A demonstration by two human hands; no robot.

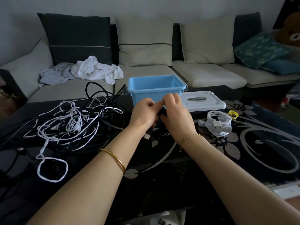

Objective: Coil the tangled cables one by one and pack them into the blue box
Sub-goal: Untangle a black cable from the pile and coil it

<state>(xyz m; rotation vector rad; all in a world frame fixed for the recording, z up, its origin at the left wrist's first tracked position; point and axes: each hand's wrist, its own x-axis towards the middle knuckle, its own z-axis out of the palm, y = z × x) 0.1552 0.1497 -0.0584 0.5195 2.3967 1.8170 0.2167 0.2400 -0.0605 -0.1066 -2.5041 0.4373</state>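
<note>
My left hand (144,112) and my right hand (175,114) meet in front of the blue box (139,95), both with fingers curled round a bundled black cable (162,111). Its plug end (147,136) hangs below my left wrist. The blue box stands open at the far middle of the table; its inside is mostly hidden from this angle. A tangle of black and white cables (69,125) sprawls over the table's left half. A coiled white cable (218,125) with a plug lies to the right of my hands.
The box's white lid (211,101) lies flat right of the box. A yellow band (233,114) sits beside the white coil. The black glass table (259,143) has a floral pattern. Behind it stands a sofa (211,75) with cushions and crumpled clothes (95,70).
</note>
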